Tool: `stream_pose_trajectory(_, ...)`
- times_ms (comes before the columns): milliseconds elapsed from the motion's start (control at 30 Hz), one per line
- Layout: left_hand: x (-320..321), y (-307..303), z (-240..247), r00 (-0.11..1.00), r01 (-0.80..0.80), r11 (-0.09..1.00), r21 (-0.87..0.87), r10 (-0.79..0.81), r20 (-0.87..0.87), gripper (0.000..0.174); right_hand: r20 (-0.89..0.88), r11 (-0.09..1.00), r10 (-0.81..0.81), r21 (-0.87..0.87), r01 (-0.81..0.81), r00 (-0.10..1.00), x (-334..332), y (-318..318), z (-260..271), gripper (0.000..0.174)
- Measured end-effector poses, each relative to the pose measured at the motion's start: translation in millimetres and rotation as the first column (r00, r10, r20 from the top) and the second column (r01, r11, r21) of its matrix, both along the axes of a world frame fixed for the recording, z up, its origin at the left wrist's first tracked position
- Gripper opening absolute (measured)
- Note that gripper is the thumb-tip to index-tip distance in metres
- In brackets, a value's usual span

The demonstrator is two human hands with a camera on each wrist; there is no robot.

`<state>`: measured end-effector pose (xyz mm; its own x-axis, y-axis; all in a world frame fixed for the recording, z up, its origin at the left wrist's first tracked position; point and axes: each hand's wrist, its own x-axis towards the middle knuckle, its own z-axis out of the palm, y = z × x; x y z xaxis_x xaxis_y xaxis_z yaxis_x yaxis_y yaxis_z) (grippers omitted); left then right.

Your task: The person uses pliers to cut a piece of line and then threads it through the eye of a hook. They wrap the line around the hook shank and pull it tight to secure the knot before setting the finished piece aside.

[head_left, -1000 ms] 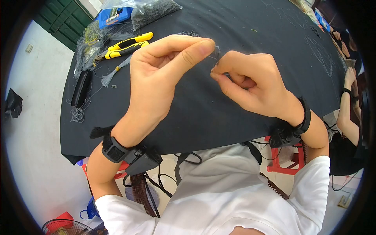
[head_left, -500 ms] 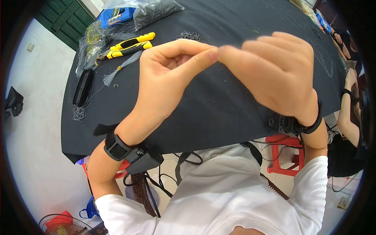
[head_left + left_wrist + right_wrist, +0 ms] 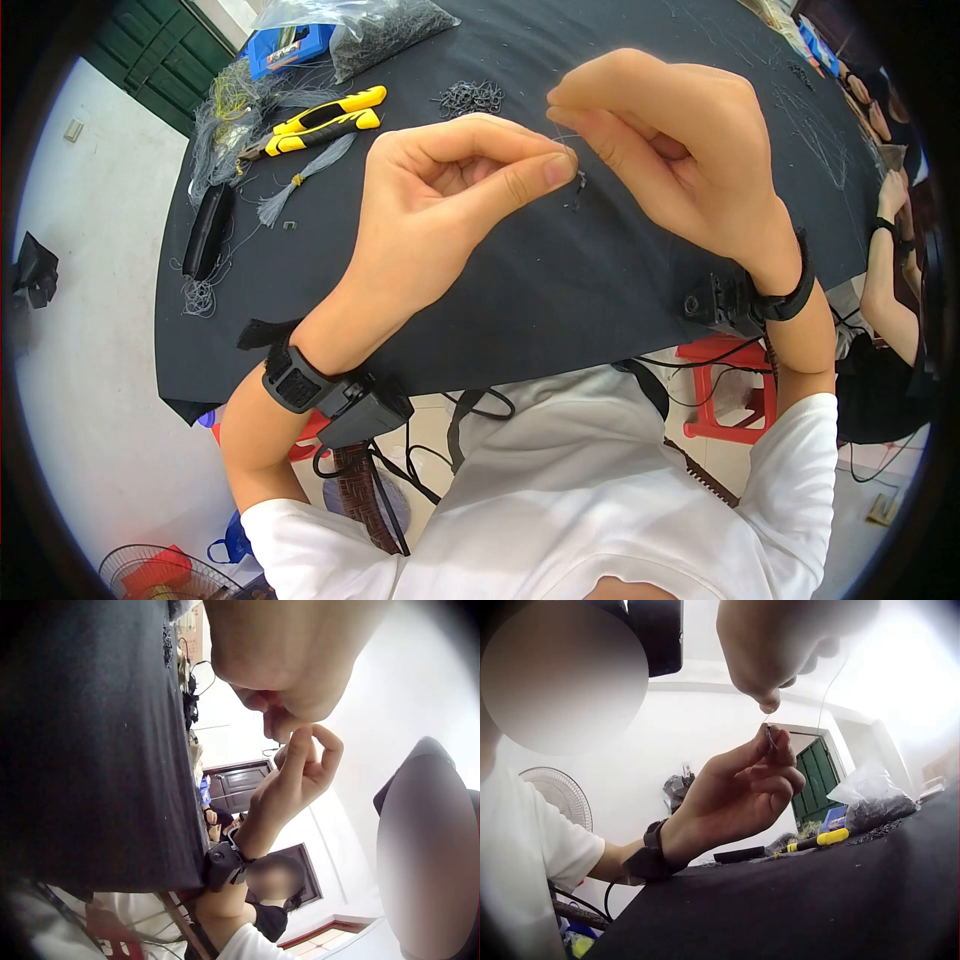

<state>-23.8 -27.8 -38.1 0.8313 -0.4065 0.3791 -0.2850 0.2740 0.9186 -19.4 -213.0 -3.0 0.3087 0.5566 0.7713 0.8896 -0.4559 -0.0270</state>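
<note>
Between thumb and forefinger, the left hand point(image 3: 440, 200) pinches a small dark piece point(image 3: 581, 180) with thin clear line point(image 3: 566, 138) at it. The right hand point(image 3: 690, 150) is raised just to the right and slightly higher, its thumb and forefinger tips pinched on the line. A short gap separates the two hands' fingertips. In the right wrist view the left hand point(image 3: 735, 787) holds the looped line point(image 3: 772, 739) at its fingertips, below the right hand point(image 3: 780, 652). The left wrist view shows the right hand point(image 3: 289, 780) beyond the left hand point(image 3: 281, 652).
On the black-covered table point(image 3: 480, 320), yellow-black pliers point(image 3: 320, 125), a tied line bundle point(image 3: 300, 182) and a black case point(image 3: 208, 232) lie left. Behind are a pile of small dark pieces point(image 3: 470, 98), a filled bag point(image 3: 385, 38) and a blue box point(image 3: 285, 50). Other people sit at right.
The right hand swung over to the left fingertips, then drew back up and turned, opening a gap with line across it. The left hand moved slightly right and down, keeping its pinch.
</note>
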Motion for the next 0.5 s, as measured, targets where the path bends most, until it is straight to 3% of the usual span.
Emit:
stream_pose_trajectory(200,-1,4,2,0.998,0.034,0.998,0.054,-0.032,-0.045,0.008,-0.04,0.998,0.025,0.056,-0.023,0.999,1,0,1,0.013)
stream_pose_trajectory(300,0,3,1,0.997,0.043,0.998,0.055,-0.039,-0.065,0.008,-0.184,0.999,-0.019,0.031,0.025,0.983,-5,1,7,0.013)
stream_pose_trajectory(400,1,4,1,0.997,0.056,0.996,0.071,-0.052,-0.05,0.008,-0.06,0.999,0.032,0.044,-0.03,0.998,2,0,-3,0.014)
stream_pose_trajectory(500,-1,4,2,0.998,0.06,0.995,0.081,-0.057,-0.034,0.008,-0.044,0.997,0.031,0.065,-0.028,0.999,3,2,-4,0.012)
